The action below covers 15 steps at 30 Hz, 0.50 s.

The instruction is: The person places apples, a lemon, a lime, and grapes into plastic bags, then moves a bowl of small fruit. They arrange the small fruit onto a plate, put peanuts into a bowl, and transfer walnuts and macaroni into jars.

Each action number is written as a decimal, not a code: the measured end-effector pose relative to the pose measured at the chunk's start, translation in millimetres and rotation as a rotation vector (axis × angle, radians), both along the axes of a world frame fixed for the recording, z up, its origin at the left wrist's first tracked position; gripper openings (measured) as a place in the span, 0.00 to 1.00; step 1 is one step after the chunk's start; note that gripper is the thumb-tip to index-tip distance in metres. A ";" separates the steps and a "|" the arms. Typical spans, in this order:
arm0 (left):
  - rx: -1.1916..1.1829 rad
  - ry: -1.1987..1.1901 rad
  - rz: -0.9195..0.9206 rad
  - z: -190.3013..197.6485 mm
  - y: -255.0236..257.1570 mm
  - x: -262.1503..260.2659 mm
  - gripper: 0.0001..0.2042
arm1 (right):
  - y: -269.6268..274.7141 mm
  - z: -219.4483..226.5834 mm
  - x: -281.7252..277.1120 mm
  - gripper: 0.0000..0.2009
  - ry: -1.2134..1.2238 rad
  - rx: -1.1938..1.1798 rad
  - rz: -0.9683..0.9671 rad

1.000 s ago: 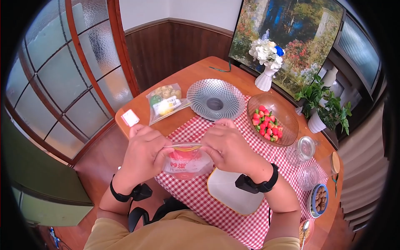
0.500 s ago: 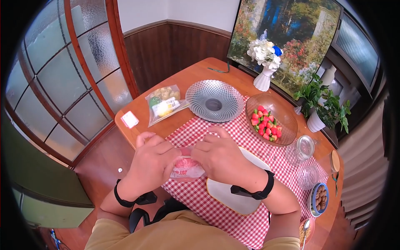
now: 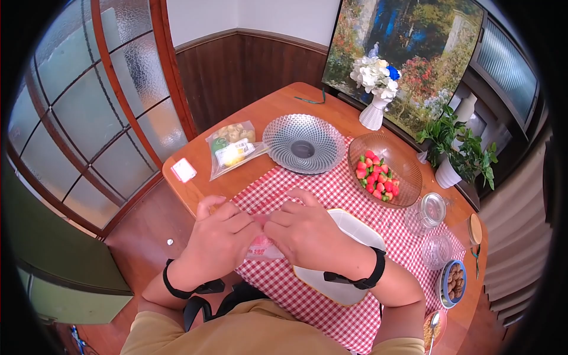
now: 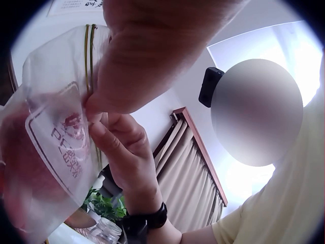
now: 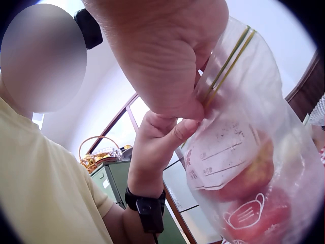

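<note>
Both hands pinch the top of a clear zip-lock bag (image 3: pixel 262 251) in front of the body. My left hand (image 3: pixel 220 235) grips it on the left and my right hand (image 3: pixel 305 229) on the right, thumbs close together. The wrist views show the thumbs against the yellow-green zip strip (image 4: pixel 90 56). Inside the bag (image 5: pixel 254 142), red and partly yellow rounded contents show through the plastic, beside a white label. From the head view, the hands cover most of the bag's upper edge. Below and to the right of it lies a white tray (image 3: pixel 331 278).
A grey glass bowl (image 3: pixel 281 142), a brown bowl (image 3: pixel 408 171) with strawberries (image 3: pixel 377 177) and a bag of pale, round food (image 3: pixel 234 142) lie beyond the hands. Glass jars (image 3: pixel 435 210) and a bowl of walnuts (image 3: pixel 455 281) stand right, on or beside the checked cloth (image 3: pixel 402 254).
The hands have drawn closer together along the bag's top and come slightly lower. The bag has tipped, so less of its printed front shows from above.
</note>
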<state>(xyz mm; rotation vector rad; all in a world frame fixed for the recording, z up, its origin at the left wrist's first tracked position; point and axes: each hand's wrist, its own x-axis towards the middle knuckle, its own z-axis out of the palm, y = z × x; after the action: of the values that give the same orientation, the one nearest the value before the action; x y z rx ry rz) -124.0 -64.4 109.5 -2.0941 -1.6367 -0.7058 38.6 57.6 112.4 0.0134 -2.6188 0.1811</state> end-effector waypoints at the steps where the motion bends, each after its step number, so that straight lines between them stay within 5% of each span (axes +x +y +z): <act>1: -0.015 0.007 -0.009 -0.3 -0.6 -0.8 0.04 | 0.1 -0.5 0.1 0.05 -0.008 -0.001 0.002; 15: -0.046 -0.051 0.037 2.0 -5.1 -5.8 0.05 | 2.4 -0.9 4.2 0.04 -0.009 -0.012 -0.018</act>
<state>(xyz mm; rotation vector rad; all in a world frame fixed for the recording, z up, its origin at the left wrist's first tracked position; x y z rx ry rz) -129.7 -69.5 111.5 -2.0878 -1.7306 -0.7220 42.8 60.1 111.5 -0.0156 -2.6262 0.1906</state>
